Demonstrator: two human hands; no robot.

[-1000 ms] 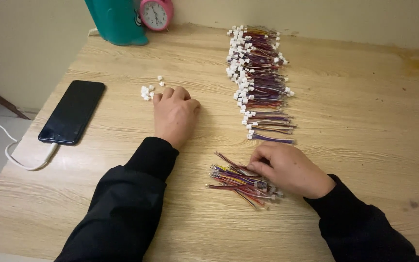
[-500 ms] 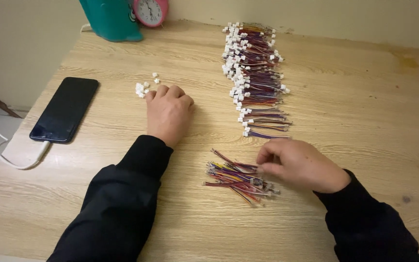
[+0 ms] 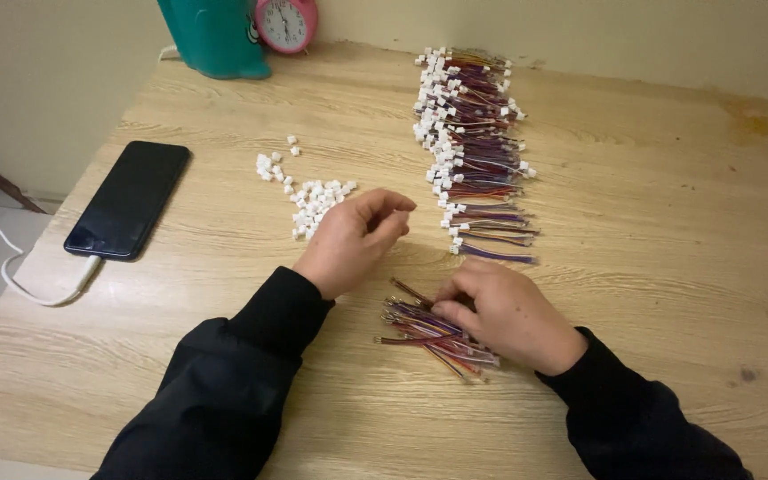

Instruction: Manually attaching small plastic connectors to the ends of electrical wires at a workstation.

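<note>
1. Both hands work near the desk's [image 3: 651,231] front edge. Left hand [image 3: 348,244] hovers with thumb and forefinger drawn close together in a loose grip; whether a connector sits between them I cannot tell.
2. Right hand [image 3: 513,316] rests palm down at five o'clock of the left, its fingertips pressed onto the loose wire bundle [image 3: 424,333], pinning rather than enclosing it.
3. That bundle lies at six o'clock of the desk's middle: short, thin, multicoloured leads fanned out flat.
4. Judging by their look, the leads are very light and limp; a single one is probably best pinched near its bare end, where it bends least.
5. White connector housings [image 3: 313,203] sit scattered at eleven o'clock of the left hand. They look tiny, hard and smooth, likely to skitter if nudged, so a fingertip pinch on the flat sides suits them.
6. Finished wire row [image 3: 473,151] runs toward twelve o'clock, white plugs on its left side.
7. A black phone [image 3: 131,197] with a white cable [image 3: 37,289] lies at nine o'clock; a teal container [image 3: 215,36] and pink alarm clock [image 3: 286,22] stand at the far edge.
</note>
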